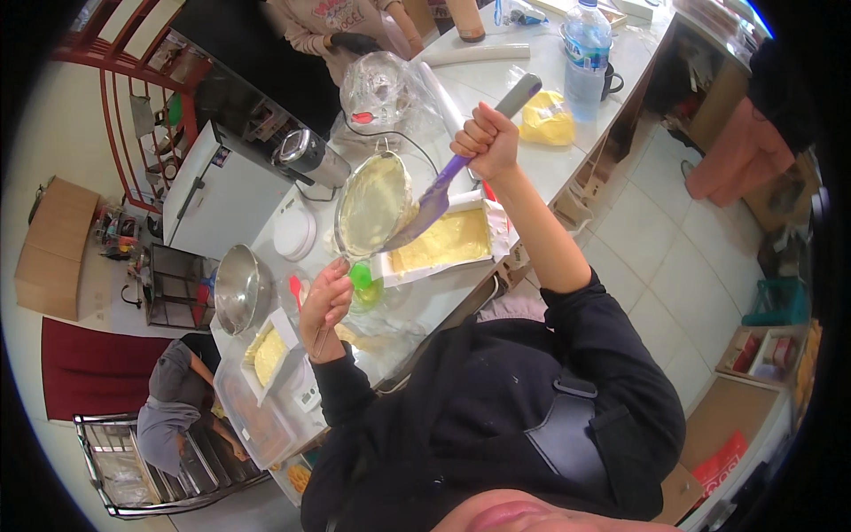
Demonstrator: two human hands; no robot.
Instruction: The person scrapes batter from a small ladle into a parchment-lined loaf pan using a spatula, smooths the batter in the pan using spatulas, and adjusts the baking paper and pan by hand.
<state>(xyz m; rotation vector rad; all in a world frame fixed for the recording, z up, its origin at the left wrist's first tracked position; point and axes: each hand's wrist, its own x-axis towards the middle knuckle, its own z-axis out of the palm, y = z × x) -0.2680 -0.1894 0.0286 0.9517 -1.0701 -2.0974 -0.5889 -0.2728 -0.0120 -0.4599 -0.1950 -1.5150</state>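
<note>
Yellow bag [547, 119] & clear bottle [586, 55], blue label, behind right hand [486, 139].

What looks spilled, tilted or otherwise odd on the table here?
Nothing is spilled. The sieve is tipped steeply over the lined pan, held by the left hand, while the right hand scrapes it with a purple spatula.

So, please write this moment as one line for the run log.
left hand: holds sieve handle | right hand: holds purple spatula in sieve | below: lined pan of yellow batter
</note>
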